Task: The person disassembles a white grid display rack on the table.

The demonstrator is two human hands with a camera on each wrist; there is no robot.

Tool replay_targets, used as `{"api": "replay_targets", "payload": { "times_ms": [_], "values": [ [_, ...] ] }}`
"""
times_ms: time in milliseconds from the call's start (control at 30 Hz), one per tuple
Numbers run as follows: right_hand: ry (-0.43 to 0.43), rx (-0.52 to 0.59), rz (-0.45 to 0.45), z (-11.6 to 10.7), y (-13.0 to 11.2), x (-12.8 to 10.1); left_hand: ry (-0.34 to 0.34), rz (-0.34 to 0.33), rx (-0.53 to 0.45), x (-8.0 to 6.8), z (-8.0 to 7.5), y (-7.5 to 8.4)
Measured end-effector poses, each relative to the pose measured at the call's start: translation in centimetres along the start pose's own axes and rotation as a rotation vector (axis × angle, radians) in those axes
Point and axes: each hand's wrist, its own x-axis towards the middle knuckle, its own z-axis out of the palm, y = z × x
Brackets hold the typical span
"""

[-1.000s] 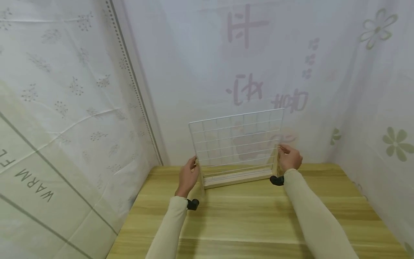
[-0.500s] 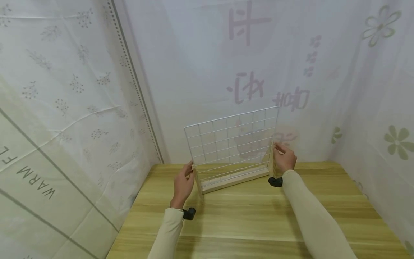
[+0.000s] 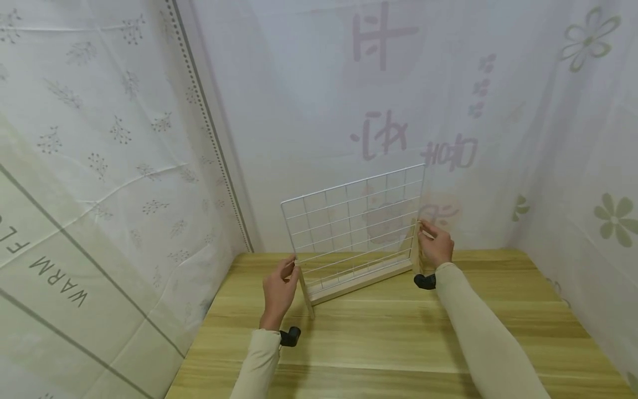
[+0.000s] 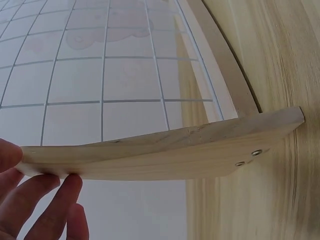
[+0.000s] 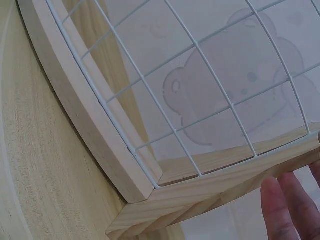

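Note:
A white wire grid panel [image 3: 354, 219] set in a pale wooden frame [image 3: 356, 284] stands on the wooden table [image 3: 389, 343], with its left end turned nearer to me. My left hand [image 3: 291, 270] pinches the left wooden upright [image 4: 165, 155], thumb above and fingers [image 4: 50, 200] below. My right hand [image 3: 423, 230] grips the right wooden upright [image 3: 415, 250]. In the right wrist view only fingertips [image 5: 282, 210] show beside that upright [image 5: 210, 195], where it meets the bottom rail [image 5: 85, 120]. The white grid [image 5: 210, 85] fills that view.
Printed white sheets hang close on the left [image 3: 109, 166], behind [image 3: 324, 100] and on the right [image 3: 588, 166], boxing in the table. Its back edge [image 3: 488, 254] runs just behind the frame. Bare tabletop lies in front of the frame, between my arms.
The frame has swung, its left end coming toward me with my left hand. My right hand has shifted slightly left with the right upright. Both hands keep their hold.

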Motion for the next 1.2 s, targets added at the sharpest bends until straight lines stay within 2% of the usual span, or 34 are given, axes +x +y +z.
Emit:
{"api": "replay_targets", "payload": {
  "times_ms": [167,367,667,733,867,967,1067,1200],
  "values": [
    [-0.034,0.032,-0.007,0.1,0.0,-0.1,0.062,0.055,0.013,-0.1,0.1,-0.1],
    [-0.066,0.06,-0.003,0.0,0.4,0.0,0.091,0.073,0.011,-0.1,0.3,-0.2],
    [-0.228,0.057,-0.045,-0.3,0.2,-0.1,0.108,0.061,-0.066,-0.2,0.2,-0.2],
    [-0.21,0.027,-0.054,-0.1,0.0,-0.3,0.089,0.045,-0.074,0.0,0.3,-0.2],
    [-0.093,-0.055,-0.064,0.7,-0.5,-1.0,0.045,0.036,-0.103,0.6,0.6,-0.5],
    [-0.02,-0.059,-0.056,1.4,-0.9,-1.8,0.039,0.043,-0.12,0.8,0.9,-0.8],
    [-0.013,-0.017,-0.055,2.2,-1.3,-2.8,0.042,0.045,-0.114,0.8,1.0,-0.9],
    [-0.048,0.055,-0.071,3.4,-1.7,-4.2,0.044,0.042,-0.099,0.9,1.1,-1.0]
  ]
}}
